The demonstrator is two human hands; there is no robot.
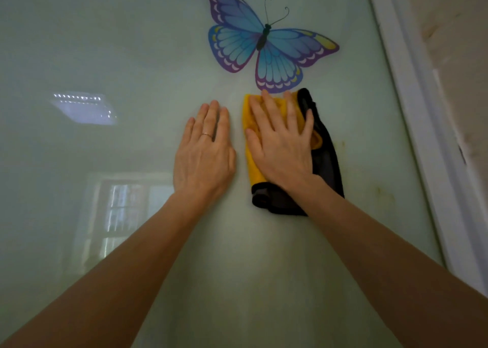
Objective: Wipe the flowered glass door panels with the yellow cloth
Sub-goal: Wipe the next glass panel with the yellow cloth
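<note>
Left forearm [118, 276] and right forearm [383, 255] are stretched up to the glass door panel [105, 44], which fills most of the view and is bounded on the right by a white frame [412, 110]. A blue butterfly picture [264, 38] is noted high on the glass. The yellow cloth [250, 162], folded with a dark side showing, is pressed flat to the panel just under the butterfly's lower wing by the right hand [282, 141], fingers straight and spread, nothing gripped. The left hand [204, 152], ring [206, 135] worn, is laid open and bare on the glass just beside it. Risks judged: the ungripped cloth may slip or bunch; a wing edge may be lifted if it is a sticker; fresh prints may be left by the bare palm; yellowish marks [380, 192] near the frame may be missed.
</note>
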